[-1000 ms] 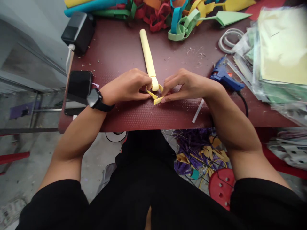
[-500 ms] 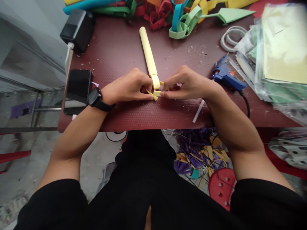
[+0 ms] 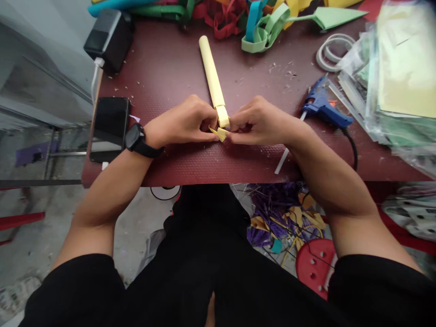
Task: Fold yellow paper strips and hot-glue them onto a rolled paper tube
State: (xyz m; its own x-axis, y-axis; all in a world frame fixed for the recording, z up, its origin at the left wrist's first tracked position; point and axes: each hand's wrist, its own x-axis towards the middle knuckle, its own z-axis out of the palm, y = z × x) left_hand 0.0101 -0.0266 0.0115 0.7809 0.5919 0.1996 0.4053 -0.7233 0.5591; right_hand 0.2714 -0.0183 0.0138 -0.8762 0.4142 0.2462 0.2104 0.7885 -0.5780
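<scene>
A yellow paper strip (image 3: 222, 134) is bent into a small loop between my two hands, close to the table's front edge. My left hand (image 3: 192, 120) pinches one side of it, with a dark watch on that wrist. From the other side, my right hand (image 3: 254, 122) pinches the strip's other end between thumb and fingers. Just beyond the fingertips lies a rolled pale yellow paper tube (image 3: 211, 72), pointing away from me, with a folded band at its near end. The strip's ends are partly covered by my fingers.
On the brown table (image 3: 163, 68) a blue glue gun (image 3: 320, 106) lies right, near plastic-bagged paper sheets (image 3: 403, 68). Left are a phone (image 3: 111, 125) and a black charger box (image 3: 108, 41). Folded coloured paper chains (image 3: 259, 38) line the back. A red stool (image 3: 313, 268) stands below.
My right hand has moved slightly left, bringing its end of the strip against the part at my left fingertips. The loop looks tighter. My left hand stays nearly in place.
</scene>
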